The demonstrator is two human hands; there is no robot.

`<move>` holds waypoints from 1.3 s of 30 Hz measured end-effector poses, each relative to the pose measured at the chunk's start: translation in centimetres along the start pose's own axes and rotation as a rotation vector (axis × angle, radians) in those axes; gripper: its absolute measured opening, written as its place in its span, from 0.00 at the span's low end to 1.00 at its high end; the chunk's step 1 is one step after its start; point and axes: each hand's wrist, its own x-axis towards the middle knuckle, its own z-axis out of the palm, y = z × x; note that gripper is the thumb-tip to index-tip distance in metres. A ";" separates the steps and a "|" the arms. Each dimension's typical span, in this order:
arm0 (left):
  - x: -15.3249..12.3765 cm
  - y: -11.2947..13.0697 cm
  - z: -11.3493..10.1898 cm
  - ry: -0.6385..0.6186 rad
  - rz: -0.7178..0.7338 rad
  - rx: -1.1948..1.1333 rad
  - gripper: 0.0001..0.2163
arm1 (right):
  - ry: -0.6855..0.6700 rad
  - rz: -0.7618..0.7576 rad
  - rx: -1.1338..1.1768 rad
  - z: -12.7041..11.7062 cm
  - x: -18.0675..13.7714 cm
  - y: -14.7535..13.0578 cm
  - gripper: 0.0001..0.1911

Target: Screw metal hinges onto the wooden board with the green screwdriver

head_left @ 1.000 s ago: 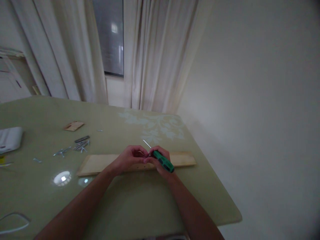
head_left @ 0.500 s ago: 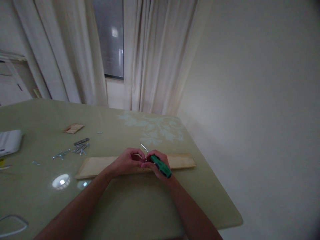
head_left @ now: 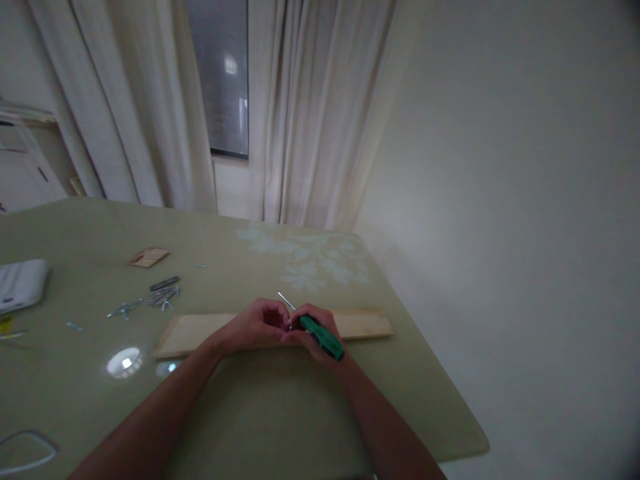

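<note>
A long pale wooden board lies flat across the table, its middle hidden behind my hands. My right hand is closed round a screwdriver with a green and black handle; its thin metal shaft points up and to the left. Thumb and fingertips of my left hand are pinched together above the board, meeting the right fingertips. A tiny shiny metal piece shows between the fingertips of both hands, too small to name.
Left of the board lie several loose screws and a pile of metal pieces. Behind them is a small wooden piece. A white device stands at the left edge, with a pale loop nearer me. A wall rises at the right.
The screwdriver has tilted slightly, its tip shifting a little left and down. Both hands stay together over the board, fingertips slightly rearranged around the small metal piece.
</note>
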 end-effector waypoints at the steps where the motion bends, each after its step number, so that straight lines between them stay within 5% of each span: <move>1: 0.0 -0.1 0.0 -0.002 0.005 -0.020 0.13 | 0.001 0.004 0.005 0.0 0.0 -0.1 0.18; 39: 0.8 -1.5 0.6 0.066 0.071 -0.097 0.16 | 0.062 0.083 0.056 -0.3 0.0 -0.3 0.16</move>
